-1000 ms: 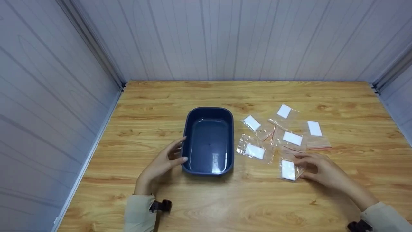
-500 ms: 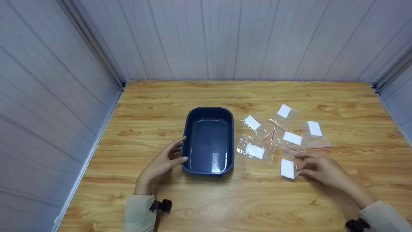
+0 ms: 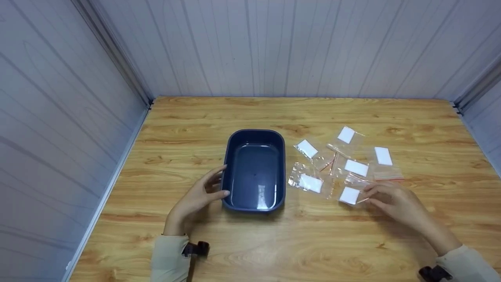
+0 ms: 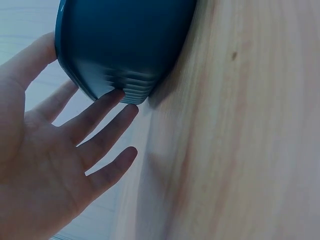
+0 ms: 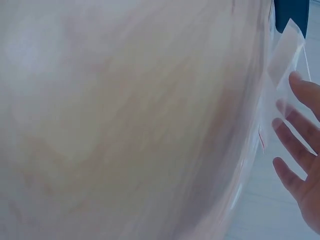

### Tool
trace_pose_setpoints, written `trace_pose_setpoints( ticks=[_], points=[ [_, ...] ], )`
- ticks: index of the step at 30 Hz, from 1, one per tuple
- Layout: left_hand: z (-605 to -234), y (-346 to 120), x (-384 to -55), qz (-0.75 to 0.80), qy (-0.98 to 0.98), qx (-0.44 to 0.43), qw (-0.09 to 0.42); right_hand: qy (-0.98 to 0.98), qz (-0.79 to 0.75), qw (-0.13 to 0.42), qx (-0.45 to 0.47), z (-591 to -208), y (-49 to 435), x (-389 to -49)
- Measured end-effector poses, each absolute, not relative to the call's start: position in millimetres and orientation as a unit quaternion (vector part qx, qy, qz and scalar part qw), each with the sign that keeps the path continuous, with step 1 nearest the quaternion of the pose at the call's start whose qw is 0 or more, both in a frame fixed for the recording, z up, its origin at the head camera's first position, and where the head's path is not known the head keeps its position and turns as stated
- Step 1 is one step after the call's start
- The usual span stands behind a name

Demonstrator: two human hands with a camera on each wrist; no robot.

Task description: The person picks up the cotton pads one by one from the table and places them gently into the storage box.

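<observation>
A dark blue plastic bin stands on the wooden table. My left hand rests against its left side, thumb at the rim; in the left wrist view the fingers lie nearly straight along the ribbed outer wall. Between thumb and fingertips, my right hand pinches the edge of a clear zip bag with a white rectangle. This bag is tilted, its near side lifted. In the right wrist view the bag stands out from the fingertips.
Several similar zip bags lie right of the bin, some overlapping: one nearest the bin, one at the back, one at the far right. Pale panel walls enclose the table at the back and sides.
My right hand has drawn the nearest zip bag up and slightly away from me, tilting it from flat. My left hand and the bin have stayed in place.
</observation>
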State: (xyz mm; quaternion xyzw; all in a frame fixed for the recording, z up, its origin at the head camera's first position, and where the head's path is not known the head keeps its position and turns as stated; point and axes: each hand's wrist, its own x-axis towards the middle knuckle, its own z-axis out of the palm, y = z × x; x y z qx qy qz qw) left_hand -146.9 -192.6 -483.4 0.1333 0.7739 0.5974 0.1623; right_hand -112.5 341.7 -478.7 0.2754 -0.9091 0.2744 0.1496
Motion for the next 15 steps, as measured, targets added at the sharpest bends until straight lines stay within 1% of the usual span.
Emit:
trace_pose_setpoints(
  ticks=[6,15],
  points=[
    [-484,-193,-148,0.591,0.780,0.135,0.158,-0.897,0.269,0.212,0.280,-469,337,-113],
    [-483,-192,-147,0.584,0.785,0.137,0.155,-0.888,0.287,0.263,0.244,-455,320,-108]
  ],
)
